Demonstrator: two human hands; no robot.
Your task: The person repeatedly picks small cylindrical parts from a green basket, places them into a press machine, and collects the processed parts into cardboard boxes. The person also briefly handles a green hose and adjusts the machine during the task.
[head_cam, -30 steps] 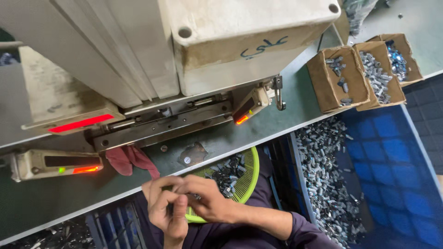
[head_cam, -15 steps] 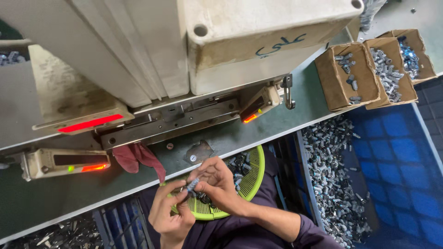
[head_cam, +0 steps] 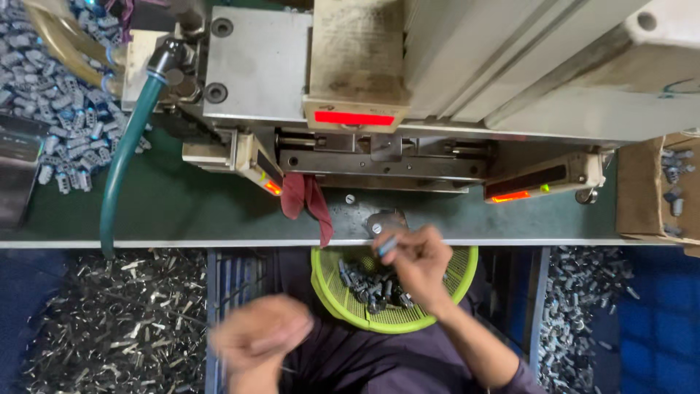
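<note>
On the far left I see a heap of small grey parts (head_cam: 62, 109) on the table (head_cam: 182, 211), with a green hose (head_cam: 120, 164) curving down to the table's near edge. My left hand (head_cam: 259, 339) sits low and near, blurred, fingers curled inward; I cannot tell whether its grip has anything in it. It hangs over my lap, below the table's edge, with a floor bin of metal scrap (head_cam: 124, 314) just to its left. A red rag (head_cam: 306, 204) dangles from the machine (head_cam: 379, 80) over the table's edge. My right hand (head_cam: 419, 259) is at the near edge of the table, above the yellow-green basket (head_cam: 456, 281) of dark parts; its grip is pinched shut on a small grey-blue piece (head_cam: 386, 244). The piece's long axis runs slantwise, its free end pointing far and left toward a round fixture (head_cam: 383, 221) just beyond it. Open table lies right of that hand, up to a cardboard box (head_cam: 642, 190)
</note>
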